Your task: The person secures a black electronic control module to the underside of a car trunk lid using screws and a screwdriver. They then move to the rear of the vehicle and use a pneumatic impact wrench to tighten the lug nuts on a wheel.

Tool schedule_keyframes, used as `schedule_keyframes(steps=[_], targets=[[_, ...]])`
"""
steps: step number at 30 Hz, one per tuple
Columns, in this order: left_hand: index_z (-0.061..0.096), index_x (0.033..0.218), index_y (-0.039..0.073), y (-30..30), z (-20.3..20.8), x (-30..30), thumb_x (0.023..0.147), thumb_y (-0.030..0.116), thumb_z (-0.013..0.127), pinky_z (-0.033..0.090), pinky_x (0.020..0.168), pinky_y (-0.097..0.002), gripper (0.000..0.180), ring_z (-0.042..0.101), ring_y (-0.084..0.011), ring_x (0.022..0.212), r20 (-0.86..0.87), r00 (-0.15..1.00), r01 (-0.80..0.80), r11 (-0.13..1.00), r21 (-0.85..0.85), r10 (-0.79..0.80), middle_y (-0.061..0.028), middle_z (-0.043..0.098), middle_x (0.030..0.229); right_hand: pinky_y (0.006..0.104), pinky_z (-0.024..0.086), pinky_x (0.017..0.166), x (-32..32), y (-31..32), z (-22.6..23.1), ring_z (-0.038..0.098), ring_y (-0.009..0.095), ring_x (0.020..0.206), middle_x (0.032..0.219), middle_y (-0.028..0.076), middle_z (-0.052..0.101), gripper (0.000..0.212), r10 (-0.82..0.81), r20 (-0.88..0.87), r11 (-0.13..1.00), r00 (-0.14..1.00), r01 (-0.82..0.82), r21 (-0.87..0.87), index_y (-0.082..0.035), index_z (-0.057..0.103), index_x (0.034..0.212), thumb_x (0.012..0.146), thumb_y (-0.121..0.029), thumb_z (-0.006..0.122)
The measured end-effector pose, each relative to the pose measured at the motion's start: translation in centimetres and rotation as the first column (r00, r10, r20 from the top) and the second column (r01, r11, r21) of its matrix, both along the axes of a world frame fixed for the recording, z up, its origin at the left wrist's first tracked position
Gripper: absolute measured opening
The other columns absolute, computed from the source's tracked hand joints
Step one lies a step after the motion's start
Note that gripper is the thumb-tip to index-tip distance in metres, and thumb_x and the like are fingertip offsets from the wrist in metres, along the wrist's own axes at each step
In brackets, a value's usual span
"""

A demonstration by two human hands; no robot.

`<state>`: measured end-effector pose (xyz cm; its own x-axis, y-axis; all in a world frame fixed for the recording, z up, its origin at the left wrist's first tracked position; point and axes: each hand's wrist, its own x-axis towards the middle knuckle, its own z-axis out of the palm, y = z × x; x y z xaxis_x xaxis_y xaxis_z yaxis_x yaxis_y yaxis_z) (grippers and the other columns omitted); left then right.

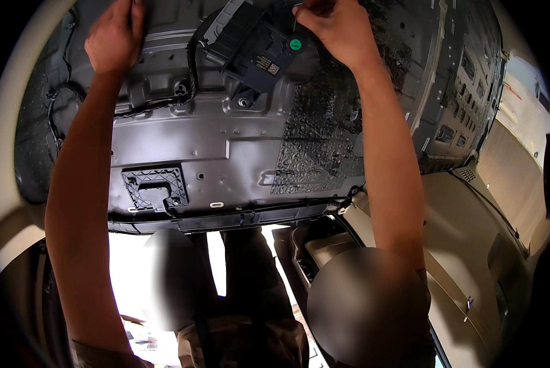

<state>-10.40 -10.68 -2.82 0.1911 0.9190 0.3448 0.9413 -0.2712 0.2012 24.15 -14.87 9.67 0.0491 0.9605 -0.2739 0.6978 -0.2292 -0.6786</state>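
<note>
Dark grey pressed-metal panel [164,138], with ribs and recesses, spans most of the view; judged stiff and not something to be shifted by hand. Over its right part lies a glossy black, rough-textured damping sheet [312,144].

Black box-shaped module in a hard case [250,52] sits tilted at the upper middle of the panel, between the two hands. Judged stiff, fairly light, and somewhat slick on its flat face. Best hold: the long side edges of the case, clear of the pale grey ribbed part [227,19] at its upper left, which looks the more fragile.

Right hand [339,27] is just beyond the module's upper right, thumb and fingers bent toward each other. Left hand [112,37] is well to the left of the module, fingers curled. Both sets of fingertips run to the top edge of the view, so whether either is clamped on anything cannot be told.

Black wrapped cable [194,70] runs down beside the module's left side; probably flexible, a poor handle. Silver bolt head [244,102] shows on the lower tab, apparently fixing the module there.
</note>
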Motion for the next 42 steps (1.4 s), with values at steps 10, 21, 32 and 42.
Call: schedule_keyframes(steps=[10, 21, 32, 42], targets=[[0.052, 0.084, 0.013, -0.2, 0.4, 0.6, 0.102, 0.035, 0.057, 0.048, 0.056, -0.0491, 0.029, 0.062, -0.0383, 0.069, 0.066, 0.998, 0.008, 1.000, -0.012, -0.008, -0.0096, 0.063, 0.075, 0.0385, 0.053, 0.081, -0.7, -0.2, -0.9, 0.065, 0.026, 0.087, 0.092, 0.008, 0.070, 0.019, 0.185, 0.320, 0.922, 0.929, -0.276, 0.270, -0.009, 0.073, 0.102, 0.083, -0.012, 0.074], [0.054, 0.086, 0.014, -0.1, 0.2, 0.5, 0.102, 0.035, 0.057, 0.048, 0.056, -0.0488, 0.026, 0.063, -0.0384, 0.069, 0.097, 0.995, 0.018, 1.000, -0.010, -0.016, -0.0103, 0.064, 0.076, 0.0383, 0.053, 0.081, -0.7, -0.8, -1.8, 0.062, 0.026, 0.087, 0.092, 0.003, 0.069, 0.019, 0.140, 0.285, 0.930, 0.948, -0.225, 0.290, -0.013, 0.078, 0.097, 0.078, -0.015, 0.078], [0.057, 0.091, 0.014, -0.2, 0.2, 0.7, 0.103, 0.038, 0.055, 0.049, 0.059, -0.0487, 0.027, 0.063, -0.0390, 0.073, 0.115, 0.993, 0.006, 1.000, 0.015, -0.007, -0.0106, 0.066, 0.081, 0.0390, 0.054, 0.079, -1.8, -1.0, -0.3, 0.064, 0.030, 0.087, 0.089, 0.012, 0.066, 0.018, 0.071, 0.217, 0.952, 0.974, -0.131, 0.276, -0.001, 0.073, 0.098, 0.080, -0.006, 0.074], [0.057, 0.091, 0.013, -0.4, 1.2, 1.1, 0.104, 0.039, 0.053, 0.047, 0.059, -0.0490, 0.030, 0.063, -0.0401, 0.074, 0.124, 0.992, 0.025, 0.999, -0.020, -0.022, -0.0116, 0.066, 0.083, 0.0418, 0.052, 0.074, -2.0, -0.5, -0.6, 0.063, 0.030, 0.082, 0.078, 0.011, 0.063, 0.025, 0.041, 0.356, 0.965, 0.934, -0.129, 0.226, -0.001, 0.066, 0.081, 0.079, -0.020, 0.082]])
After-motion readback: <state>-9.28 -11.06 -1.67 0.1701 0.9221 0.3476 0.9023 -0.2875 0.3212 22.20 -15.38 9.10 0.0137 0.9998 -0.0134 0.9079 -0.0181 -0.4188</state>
